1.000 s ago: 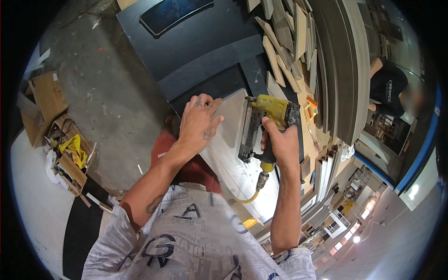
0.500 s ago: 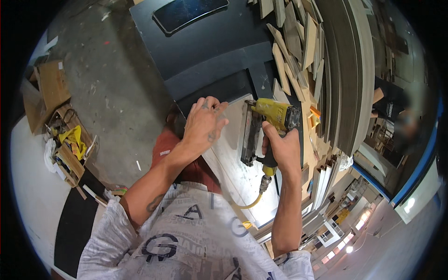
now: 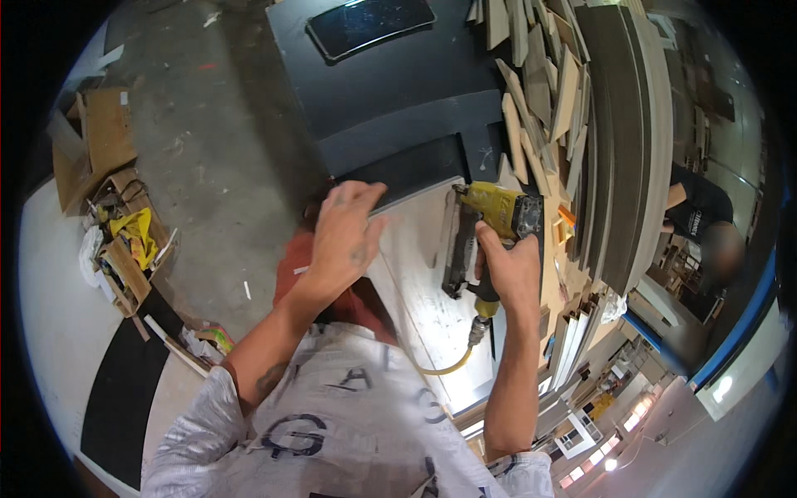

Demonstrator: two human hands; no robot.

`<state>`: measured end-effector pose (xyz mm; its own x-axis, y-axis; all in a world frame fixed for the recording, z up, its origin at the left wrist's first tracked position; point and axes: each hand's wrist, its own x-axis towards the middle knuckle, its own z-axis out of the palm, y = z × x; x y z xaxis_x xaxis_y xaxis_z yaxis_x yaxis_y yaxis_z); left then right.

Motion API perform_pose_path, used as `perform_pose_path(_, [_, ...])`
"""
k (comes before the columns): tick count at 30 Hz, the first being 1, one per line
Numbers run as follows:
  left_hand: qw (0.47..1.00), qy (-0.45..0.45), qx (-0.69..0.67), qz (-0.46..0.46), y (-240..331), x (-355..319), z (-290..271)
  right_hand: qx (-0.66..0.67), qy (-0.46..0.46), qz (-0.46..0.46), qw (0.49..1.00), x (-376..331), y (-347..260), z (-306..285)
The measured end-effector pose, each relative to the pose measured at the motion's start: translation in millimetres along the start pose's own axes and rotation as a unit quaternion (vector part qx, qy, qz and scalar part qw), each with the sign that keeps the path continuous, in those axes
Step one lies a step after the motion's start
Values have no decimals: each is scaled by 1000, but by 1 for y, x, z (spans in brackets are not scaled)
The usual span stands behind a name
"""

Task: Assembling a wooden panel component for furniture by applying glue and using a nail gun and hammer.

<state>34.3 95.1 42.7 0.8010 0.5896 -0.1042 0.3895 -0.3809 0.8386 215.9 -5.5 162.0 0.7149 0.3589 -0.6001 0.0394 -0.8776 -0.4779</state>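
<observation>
My right hand (image 3: 513,270) is wrapped round the grip of a yellow and black nail gun (image 3: 498,207). It is held over a pale board (image 3: 407,249), its long magazine pointing down toward me. A yellow air hose (image 3: 452,368) runs from the fitting at the handle's end back under my shirt front. Left of the board's edge, my left hand (image 3: 344,236) hovers with fingers stretched out and thumb apart, holding nothing. Beyond the board lies a dark framed panel (image 3: 382,124), partly covered by it.
A phone (image 3: 374,29) lies on the dark panel. Wood offcuts (image 3: 540,91) and long stacked strips (image 3: 623,141) line the right side. Cardboard boxes (image 3: 108,137) stand on the floor at left. Another person (image 3: 706,207) is at the far right.
My left hand has moved left off the board's edge, its bent fingers straightening. The right hand keeps the nail gun over the board. The whole view has shifted slightly.
</observation>
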Motion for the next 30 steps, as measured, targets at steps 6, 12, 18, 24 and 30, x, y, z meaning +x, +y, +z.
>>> perform_pose_path(6, [891,90,-373,-243,-16,-88,32,51,-79,-29,995,-34,-4,8])
perform_pose_path(12, [931,-28,-273,-242,-7,-86,30,-5,-149,-47,988,-60,10,52])
perform_pose_path(18, [919,-24,-293,-262,-8,-88,26,-50,-150,-52,986,-63,5,66])
perform_pose_path(24, [923,-16,-289,-253,-6,-86,30,-36,-128,-90,987,-64,3,69])
perform_pose_path(30, [922,-20,-286,-259,-5,-86,27,-41,-128,-101,986,-64,0,70])
